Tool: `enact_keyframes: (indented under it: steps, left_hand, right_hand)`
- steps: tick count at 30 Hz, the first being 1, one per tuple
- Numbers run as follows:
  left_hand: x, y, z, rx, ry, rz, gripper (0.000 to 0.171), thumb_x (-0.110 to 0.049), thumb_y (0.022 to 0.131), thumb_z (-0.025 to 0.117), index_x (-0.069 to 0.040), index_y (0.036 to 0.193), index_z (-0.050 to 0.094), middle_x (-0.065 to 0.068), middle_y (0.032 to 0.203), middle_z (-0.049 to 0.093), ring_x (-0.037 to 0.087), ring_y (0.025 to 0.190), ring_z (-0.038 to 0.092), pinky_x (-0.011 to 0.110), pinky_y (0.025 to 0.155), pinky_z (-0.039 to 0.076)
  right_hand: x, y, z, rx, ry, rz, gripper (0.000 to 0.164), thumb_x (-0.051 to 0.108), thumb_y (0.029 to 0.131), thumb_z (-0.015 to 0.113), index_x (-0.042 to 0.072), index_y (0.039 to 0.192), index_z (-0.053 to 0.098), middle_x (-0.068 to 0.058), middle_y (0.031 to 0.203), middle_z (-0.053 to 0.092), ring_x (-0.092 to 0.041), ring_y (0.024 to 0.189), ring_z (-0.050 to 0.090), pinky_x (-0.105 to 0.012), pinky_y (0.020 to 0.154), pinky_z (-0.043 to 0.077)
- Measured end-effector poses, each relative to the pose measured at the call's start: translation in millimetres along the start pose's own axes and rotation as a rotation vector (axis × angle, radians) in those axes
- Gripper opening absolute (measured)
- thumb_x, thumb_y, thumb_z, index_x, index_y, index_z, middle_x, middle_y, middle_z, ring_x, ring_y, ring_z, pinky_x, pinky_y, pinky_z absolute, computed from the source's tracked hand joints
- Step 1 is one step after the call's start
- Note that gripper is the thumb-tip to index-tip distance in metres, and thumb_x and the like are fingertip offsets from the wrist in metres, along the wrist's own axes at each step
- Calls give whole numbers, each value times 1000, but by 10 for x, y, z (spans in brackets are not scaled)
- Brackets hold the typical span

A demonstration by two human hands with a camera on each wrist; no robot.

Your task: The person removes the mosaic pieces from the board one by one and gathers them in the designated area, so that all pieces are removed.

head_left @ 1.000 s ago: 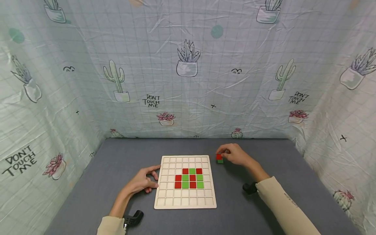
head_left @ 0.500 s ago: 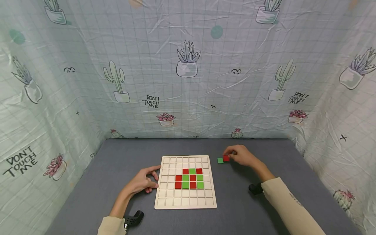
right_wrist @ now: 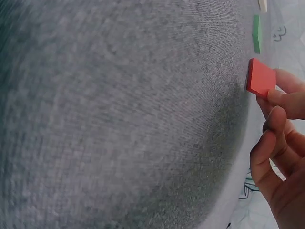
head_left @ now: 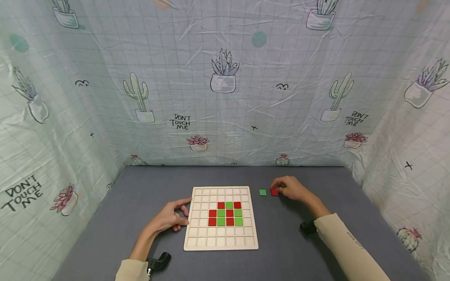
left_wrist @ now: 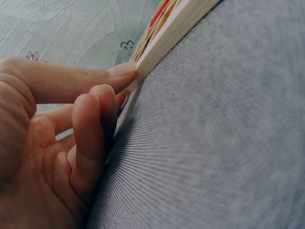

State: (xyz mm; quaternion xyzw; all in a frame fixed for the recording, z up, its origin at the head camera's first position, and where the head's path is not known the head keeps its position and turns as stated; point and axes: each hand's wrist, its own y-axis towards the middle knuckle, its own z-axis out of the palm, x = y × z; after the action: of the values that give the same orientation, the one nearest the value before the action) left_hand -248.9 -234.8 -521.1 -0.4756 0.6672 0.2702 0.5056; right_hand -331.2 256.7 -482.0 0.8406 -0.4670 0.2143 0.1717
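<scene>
A light wooden grid board [head_left: 197, 242] lies flat on the table, with a block of red and green square tiles [head_left: 229, 213] in its cells. My left hand [head_left: 170, 216] is at the board's left edge, index fingertip and thumb tip touching it. In the left wrist view the thumb [left_wrist: 86, 78] lies straight against the board's side, and the other fingers are loosely bent. To the right of the board, my right hand [head_left: 291, 188] pinches a red tile [right_wrist: 261, 78] between thumb and fingers, low over the table. A loose green tile [head_left: 262, 192] lies just left of it.
The dark grey table [head_left: 154, 179] is enclosed by a pale cloth [head_left: 225, 109] printed with potted cacti at the back and both sides. A black strap device [head_left: 159, 261] sits at the left wrist, and another black device [head_left: 308, 228] at the right.
My right hand has carried the red tile to the right, off the green tile it was over, leaving a gap between them. The left hand stays at the board's edge.
</scene>
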Motion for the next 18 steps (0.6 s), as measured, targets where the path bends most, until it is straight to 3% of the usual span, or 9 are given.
enact_keyframes:
  steps: [9, 18]
  left_hand:
    - [3, -2, 1, 3, -5, 3, 85, 0, 82, 80, 3, 157, 39, 15, 98, 57, 10, 49, 54, 27, 47, 53]
    - [11, 4, 1, 0, -3, -2, 85, 0, 82, 79, 2, 157, 40, 16, 99, 58, 10, 49, 54, 27, 47, 53]
  right_hand:
    - [25, 6, 23, 8, -25, 28, 20, 1, 87, 76, 9, 105, 79, -8, 99, 77, -12, 79, 65, -29, 68, 53]
    - [36, -13, 52, 13, -51, 57, 25, 7, 84, 81, 10, 109, 78, -7, 99, 76, -11, 78, 61, -30, 68, 50]
